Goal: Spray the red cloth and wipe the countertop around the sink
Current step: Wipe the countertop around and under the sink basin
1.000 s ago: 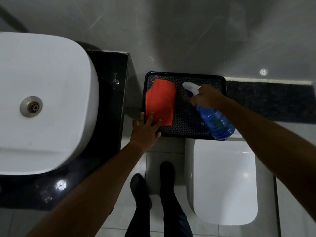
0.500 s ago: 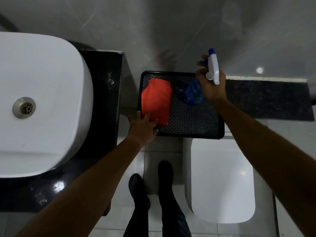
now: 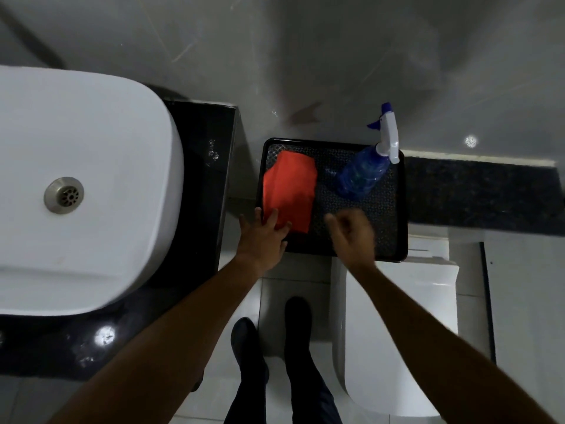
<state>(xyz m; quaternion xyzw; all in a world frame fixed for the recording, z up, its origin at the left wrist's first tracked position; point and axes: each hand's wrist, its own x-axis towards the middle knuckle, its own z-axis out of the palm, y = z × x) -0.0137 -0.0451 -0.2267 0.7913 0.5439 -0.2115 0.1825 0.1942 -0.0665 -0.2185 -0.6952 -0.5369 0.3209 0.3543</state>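
Bare forearms; dark trousers (image 3: 308, 390), seemingly black shoes (image 3: 244, 338).

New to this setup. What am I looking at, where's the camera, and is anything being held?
There is no robot here: a person works with two bare hands, filmed by one wide-angle camera worn on the head, looking down.

The left hand lies flat on the near corner of the folded red cloth, which sits in a black textured plastic tray. The right hand hovers over the tray, blurred and loosely curled, holding nothing. The blue spray bottle with a white trigger head stands unheld at the tray's far right corner.

To the left is a white ceramic sink basin on a black stone countertop. Below the tray is a white toilet.
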